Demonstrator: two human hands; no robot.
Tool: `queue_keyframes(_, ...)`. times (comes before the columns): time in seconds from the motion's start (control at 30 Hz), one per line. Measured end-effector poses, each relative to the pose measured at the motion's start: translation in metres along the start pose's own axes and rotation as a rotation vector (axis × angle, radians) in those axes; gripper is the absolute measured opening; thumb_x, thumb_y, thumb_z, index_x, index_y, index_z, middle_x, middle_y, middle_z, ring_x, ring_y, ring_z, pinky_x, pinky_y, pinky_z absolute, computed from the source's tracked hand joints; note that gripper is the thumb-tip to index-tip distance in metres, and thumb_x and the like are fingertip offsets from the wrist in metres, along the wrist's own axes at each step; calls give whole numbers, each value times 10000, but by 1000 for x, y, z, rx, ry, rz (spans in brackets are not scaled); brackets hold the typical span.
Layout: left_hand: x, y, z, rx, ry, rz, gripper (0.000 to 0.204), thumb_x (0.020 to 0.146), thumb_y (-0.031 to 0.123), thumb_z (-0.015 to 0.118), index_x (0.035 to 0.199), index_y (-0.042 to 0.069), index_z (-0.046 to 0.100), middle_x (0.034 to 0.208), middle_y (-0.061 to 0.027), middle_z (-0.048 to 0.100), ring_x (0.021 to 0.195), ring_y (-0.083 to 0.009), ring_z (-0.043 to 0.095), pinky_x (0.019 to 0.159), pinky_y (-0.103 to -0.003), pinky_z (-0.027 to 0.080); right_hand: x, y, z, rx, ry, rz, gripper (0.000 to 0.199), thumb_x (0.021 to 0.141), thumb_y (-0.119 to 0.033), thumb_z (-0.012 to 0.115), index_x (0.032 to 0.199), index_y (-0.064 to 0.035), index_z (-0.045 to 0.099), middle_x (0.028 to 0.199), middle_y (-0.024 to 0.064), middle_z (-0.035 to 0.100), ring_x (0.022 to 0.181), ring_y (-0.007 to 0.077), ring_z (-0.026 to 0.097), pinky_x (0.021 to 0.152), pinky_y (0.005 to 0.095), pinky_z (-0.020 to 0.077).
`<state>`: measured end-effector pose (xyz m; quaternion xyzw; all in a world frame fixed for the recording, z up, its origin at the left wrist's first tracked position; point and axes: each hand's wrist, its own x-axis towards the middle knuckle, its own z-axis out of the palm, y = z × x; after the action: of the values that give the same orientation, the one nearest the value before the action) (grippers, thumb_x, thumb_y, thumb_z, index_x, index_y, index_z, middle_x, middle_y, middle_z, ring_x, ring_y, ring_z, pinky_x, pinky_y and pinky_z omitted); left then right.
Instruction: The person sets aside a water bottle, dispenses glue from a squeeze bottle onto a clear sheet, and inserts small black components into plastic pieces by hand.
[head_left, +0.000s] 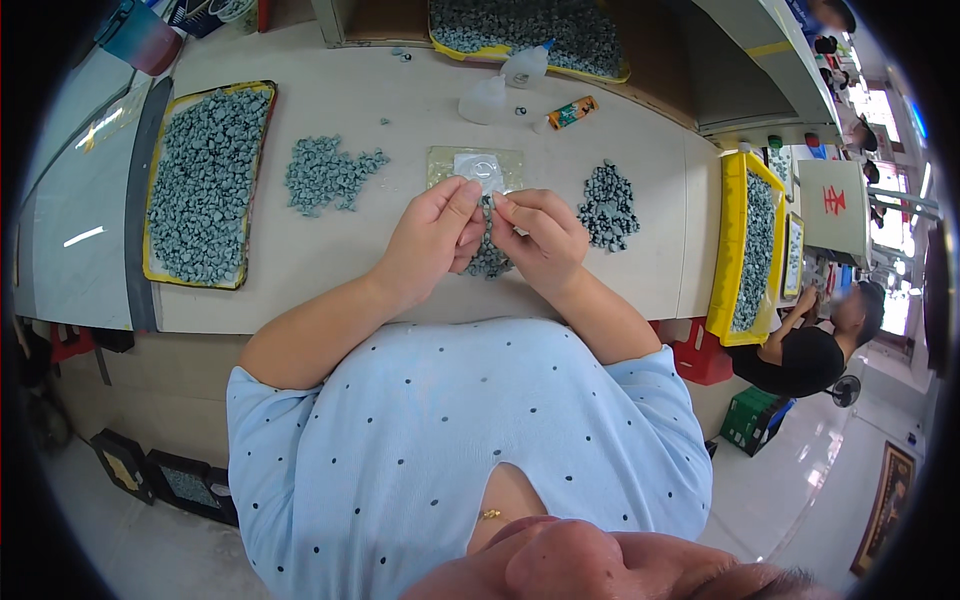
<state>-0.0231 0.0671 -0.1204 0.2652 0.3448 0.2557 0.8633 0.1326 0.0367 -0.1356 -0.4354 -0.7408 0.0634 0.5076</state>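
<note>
My left hand and my right hand meet at mid-table, thumbs and fingers pinched together. Between their fingertips shows a small grey-green stone, partly covered by the fingers. Just below, a small pile of similar stones lies on the table, half hidden by both hands. Beyond the fingertips is a flat yellowish-green pad with a clear round piece on it. A loose heap of stones lies left of my left hand, and a darker, shinier heap right of my right hand.
Stone-filled trays stand at left, far back and right, the last a yellow bin. Two white squeeze bottles and an orange-green tube are behind the pad. A co-worker sits at right.
</note>
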Motion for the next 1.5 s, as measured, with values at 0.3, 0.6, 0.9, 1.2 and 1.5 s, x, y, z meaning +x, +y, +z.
queue_keyframes(0.3,-3,-12,0,196,94,200,244,965,245,440,802,67,474,608,24,430,521,-47,371,447,-203,326,-2,-2,2,-63,-43,-146,210,658,82,714,848,48,631,767,108,580,596,181,564,513,253,474)
queue_keyframes(0.6,-6,-11,-4,482,182,499,242,954,226,472,822,28,520,604,9,480,551,-47,400,489,-214,345,0,-4,8,102,-1,110,218,661,77,703,858,12,635,818,110,628,651,175,599,541,244,486)
queue_keyframes(0.9,2,-11,7,515,160,531,225,945,213,491,849,20,556,616,5,501,557,-38,408,499,-205,349,0,-1,-5,85,-7,133,208,665,67,702,846,-9,634,820,103,634,658,176,606,535,249,488)
queue_keyframes(1.2,-18,14,74,572,162,457,208,942,183,489,819,20,527,615,4,488,550,-49,415,496,-210,355,32,-30,-74,110,16,165,193,661,60,700,835,-1,642,805,102,635,668,189,617,563,260,508)
queue_keyframes(1.5,-34,15,116,455,107,378,237,959,230,461,813,49,504,612,40,452,519,-21,380,461,-186,321,41,-54,-116,114,19,241,229,685,40,694,901,-20,645,833,87,633,691,173,623,586,260,518)
